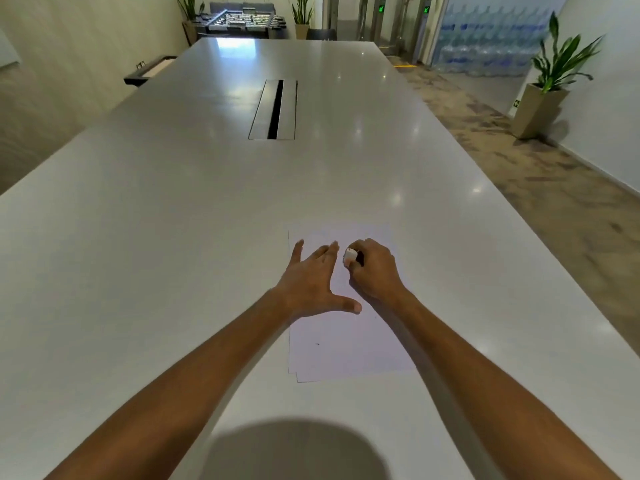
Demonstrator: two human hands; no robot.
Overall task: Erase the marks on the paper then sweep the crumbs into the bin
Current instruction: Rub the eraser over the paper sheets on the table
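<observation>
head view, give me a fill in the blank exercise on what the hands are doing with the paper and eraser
1. The left hand lies flat with spread fingers on the ______, pinning it to the table.
2. The white eraser is gripped in the ______ hand.
3. A small dark mark shows on the sheet nearer the person than both ______.
4. The dark slot sits in the ______ of the table, beyond the sheet.

Missing words: paper; right; hands; middle
</observation>
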